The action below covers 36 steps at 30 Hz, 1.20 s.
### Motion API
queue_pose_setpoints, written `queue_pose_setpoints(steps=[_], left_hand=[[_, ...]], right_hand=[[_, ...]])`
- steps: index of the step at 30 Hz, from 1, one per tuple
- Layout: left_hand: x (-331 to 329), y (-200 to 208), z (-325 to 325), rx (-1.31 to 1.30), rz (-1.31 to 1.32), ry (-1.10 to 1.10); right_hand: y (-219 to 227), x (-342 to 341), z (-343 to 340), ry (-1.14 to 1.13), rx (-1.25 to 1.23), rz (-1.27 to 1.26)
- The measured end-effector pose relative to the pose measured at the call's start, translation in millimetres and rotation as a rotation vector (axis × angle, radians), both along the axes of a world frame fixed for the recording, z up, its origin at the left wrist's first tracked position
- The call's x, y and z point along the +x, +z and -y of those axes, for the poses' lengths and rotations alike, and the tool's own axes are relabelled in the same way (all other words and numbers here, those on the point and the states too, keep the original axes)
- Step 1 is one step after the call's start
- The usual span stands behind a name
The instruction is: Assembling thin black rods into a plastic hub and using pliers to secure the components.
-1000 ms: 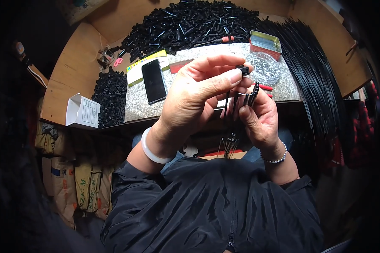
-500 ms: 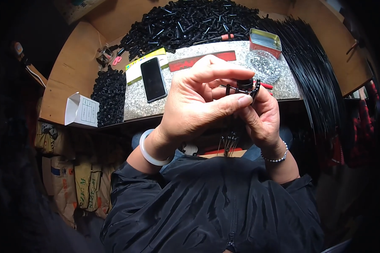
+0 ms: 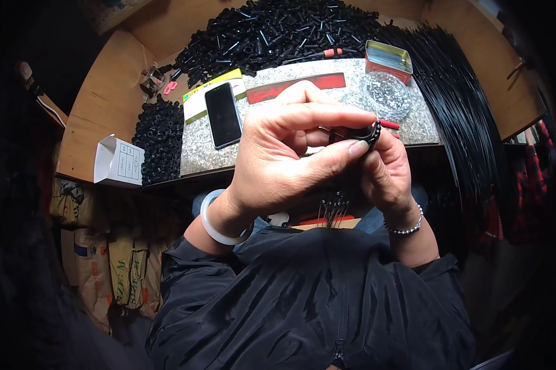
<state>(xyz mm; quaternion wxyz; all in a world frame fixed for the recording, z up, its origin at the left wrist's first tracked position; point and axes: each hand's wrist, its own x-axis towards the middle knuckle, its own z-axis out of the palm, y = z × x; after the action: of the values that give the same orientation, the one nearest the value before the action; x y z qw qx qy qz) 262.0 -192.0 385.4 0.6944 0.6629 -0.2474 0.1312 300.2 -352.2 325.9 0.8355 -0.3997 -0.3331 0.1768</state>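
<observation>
Directions took the pinch point as the centre of the clock face.

Position: The small black part sat at the centre, between the thumb and forefinger of the left hand, which was closed in a fingertip pinch. The right hand, towards 5 o'clock, was curled at the row of dark beaded ends; its exact contact was partly hidden. Thin strands hung towards 7 o'clock, their upper run unclear.

Handling: The part appeared light and fairly rigid, probably moulded plastic. Its smooth finish suggested slip under a loose pinch. The strands looked slender and springy, liable to bend or tangle rather than snap.

Grip points: The part's body offered the surest hold, thumb opposite forefinger. The row was best gripped near its beaded ends, leaving the strand tips free.

Surroundings: A clear bowl stood at 1 o'clock, a heap of black pieces lay at 11 o'clock, and a phone at 9 o'clock.
</observation>
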Motion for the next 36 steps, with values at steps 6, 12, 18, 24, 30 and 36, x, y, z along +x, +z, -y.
queue_pose_setpoints(steps=[6,12,18,24,30,36], left_hand=[[1.9,0.7,1.1,-0.11,-0.116,-0.046],[6.5,-3.1,-7.7,-0.054,-0.003,-0.151],[1.2,1.6,-8.3,-0.15,-0.212,-0.239],[13.2,0.6,-9.1,-0.145,-0.116,0.033],[-2.7,5.9,-1.6,0.385,0.175,0.269],[-9.7,7.5,-2.6,0.437,0.182,0.275]], right_hand=[[1.7,5.6,-2.0,0.099,0.099,-0.138],[-1.0,14.6,1.0,0.331,0.053,-0.314],[-6.4,18.2,-2.8,0.521,0.057,-0.329],[1.7,2.7,-11.5,0.031,0.025,-0.122],[-5.3,-8.8,-19.7,-0.233,0.047,0.009],[-6.7,-14.6,-18.6,-0.181,0.04,-0.042]])
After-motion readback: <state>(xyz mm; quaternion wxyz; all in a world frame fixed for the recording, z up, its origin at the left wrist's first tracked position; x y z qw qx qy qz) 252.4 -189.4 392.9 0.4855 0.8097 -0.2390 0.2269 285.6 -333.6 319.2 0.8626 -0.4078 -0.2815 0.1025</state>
